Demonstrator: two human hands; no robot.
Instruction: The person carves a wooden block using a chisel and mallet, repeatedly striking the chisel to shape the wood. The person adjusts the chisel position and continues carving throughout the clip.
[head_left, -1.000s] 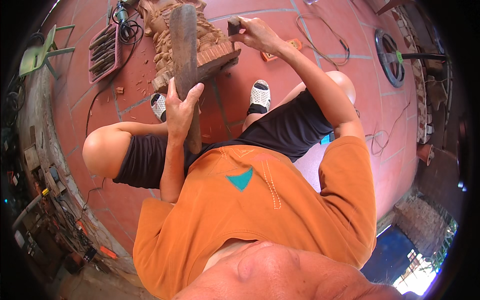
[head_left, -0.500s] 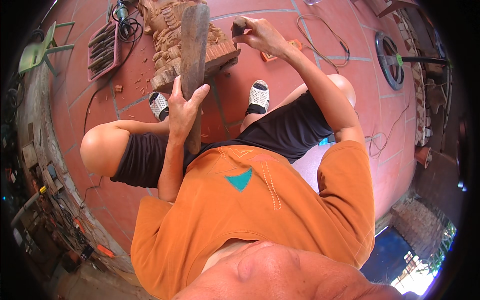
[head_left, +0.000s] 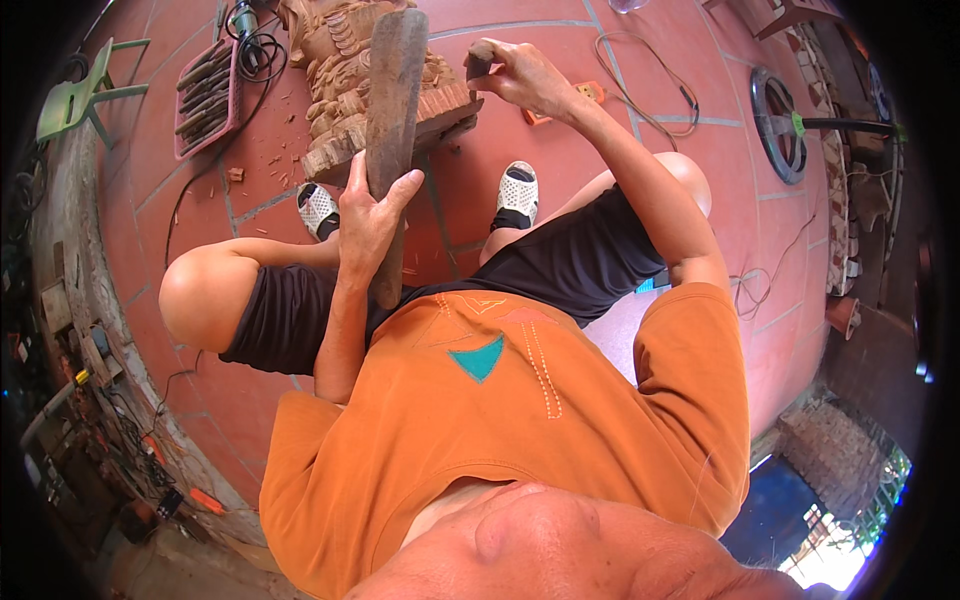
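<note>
1. Basket of pink plastic (head_left: 234,110), holding dark, stick-shaped tools (head_left: 208,85), sits on the red floor tiles (head_left: 150,230).
2. Ahead of me, right of the basket, lies the brown carved wooden piece (head_left: 345,110), its slab-like end toward my lap.
3. My left hand (head_left: 368,228) grips the long, flat brown wooden bat (head_left: 393,95): thumb across its face, index finger along the left edge, other fingers hidden.
4. The bat's long axis runs away from my lap, its top leaning slightly right and overlapping the carving in view.
5. Right of that top, the short dark tool (head_left: 481,60) stands at the carving's right corner; I cannot tell whether its tip touches.
6. My right hand (head_left: 528,78), nearer that corner, pinches the tool between thumb and bent fingers.
</note>
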